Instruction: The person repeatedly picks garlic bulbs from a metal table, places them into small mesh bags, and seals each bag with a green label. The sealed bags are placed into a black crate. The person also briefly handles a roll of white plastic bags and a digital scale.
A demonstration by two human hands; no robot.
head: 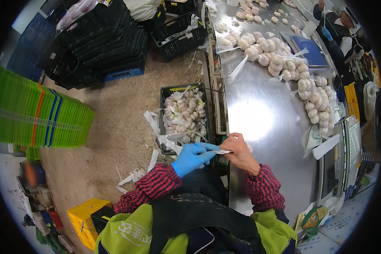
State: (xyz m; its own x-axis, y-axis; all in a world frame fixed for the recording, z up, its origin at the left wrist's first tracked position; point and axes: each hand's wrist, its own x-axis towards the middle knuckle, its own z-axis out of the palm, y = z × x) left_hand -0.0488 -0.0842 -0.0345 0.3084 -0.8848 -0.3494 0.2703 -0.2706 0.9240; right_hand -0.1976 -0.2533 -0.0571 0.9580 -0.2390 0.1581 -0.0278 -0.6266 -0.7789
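My left hand [192, 157], in a blue glove, meets my bare right hand [239, 150] at the near left edge of the steel table. Between them the fingers pinch a thin white plastic strip [223, 152], probably the end of a net bag. Pale garlic [249, 148] peeks out behind my right hand, mostly hidden by it. Beyond my left hand, a dark crate [162, 119] on the floor side holds many bagged garlic bulbs [185, 111] with white tails. A long row of bagged garlic [274, 65] curves across the table's far and right parts.
A blue scale [309, 50] stands behind the garlic row. Loose bulbs [249, 12] lie at the table's far end. Stacked black crates [108, 41] and green crates [44, 111] stand left. White strips [152, 122] litter the floor. Another person [336, 31] is at far right.
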